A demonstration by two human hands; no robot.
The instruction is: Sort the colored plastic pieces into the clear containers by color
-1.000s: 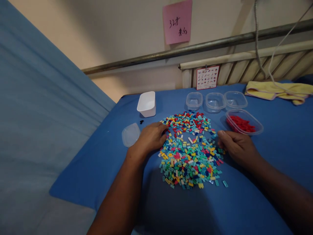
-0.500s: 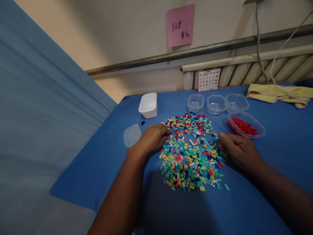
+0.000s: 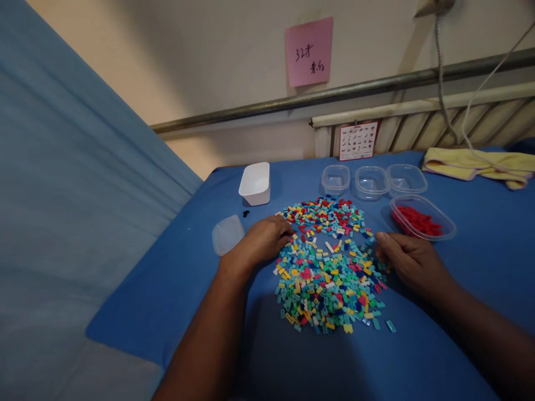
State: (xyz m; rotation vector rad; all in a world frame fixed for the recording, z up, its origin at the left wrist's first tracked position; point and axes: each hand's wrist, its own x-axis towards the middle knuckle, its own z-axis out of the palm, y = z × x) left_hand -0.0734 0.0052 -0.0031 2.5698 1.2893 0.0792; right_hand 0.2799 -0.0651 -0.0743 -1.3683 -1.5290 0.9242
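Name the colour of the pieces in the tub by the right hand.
Red pieces, best seen in the head view.

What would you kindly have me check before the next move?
1. Left hand at left edge of the toy brick pile: ok.
2. Right hand gripping a brick: cannot tell; its fingers are hidden.
3. Red pieces inside their clear plastic tub: ok.
4. Pile free of red pieces: not ok; several show in its far part.
5. White container upright: ok.
6. All bricks gathered: not ok; a turquoise brick lies apart, near right.
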